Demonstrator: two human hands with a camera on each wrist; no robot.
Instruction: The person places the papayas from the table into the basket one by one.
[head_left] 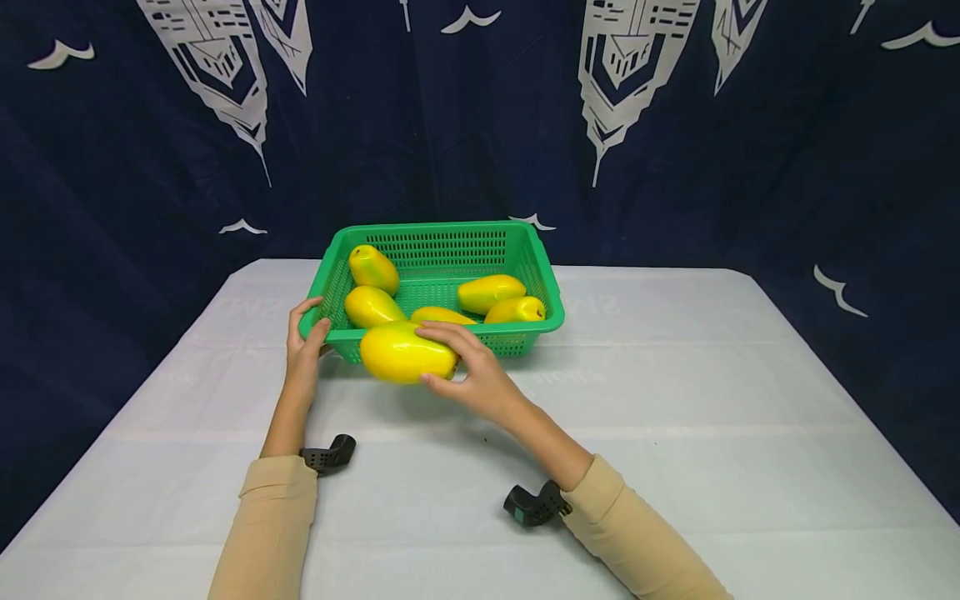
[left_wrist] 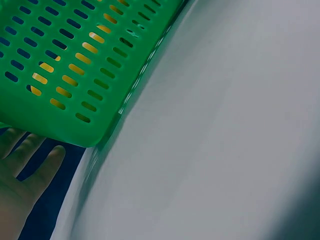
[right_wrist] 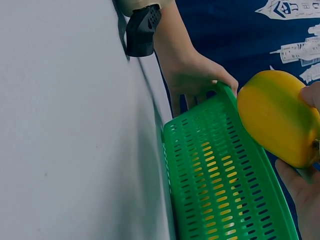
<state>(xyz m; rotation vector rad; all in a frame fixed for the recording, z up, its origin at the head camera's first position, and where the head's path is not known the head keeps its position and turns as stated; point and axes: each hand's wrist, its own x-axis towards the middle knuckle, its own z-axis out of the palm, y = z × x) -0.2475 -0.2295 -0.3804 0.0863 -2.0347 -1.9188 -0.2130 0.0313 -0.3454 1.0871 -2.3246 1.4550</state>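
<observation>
A green plastic basket [head_left: 442, 227] with slotted walls stands on the table, holding several yellow papayas, among them one papaya [head_left: 373, 268] at its back left and another papaya [head_left: 491, 292] on the right. My left hand [head_left: 303, 350] grips the basket's rim at the near left corner; in the right wrist view that hand's thumb lies on the rim. My right hand [head_left: 480, 379] holds a yellow papaya [head_left: 401, 353] with a greenish tinge, thumb below and fingers on top. This papaya is in front of the basket's near wall, at about rim height, above the tabletop.
A white cloth covers the table [head_left: 675, 433]. Behind it hangs a dark blue curtain [head_left: 450, 125] with white prints. Black wrist devices, one on the left wrist [head_left: 330, 455] and one on the right wrist [head_left: 536, 504], jut inward from the sleeves.
</observation>
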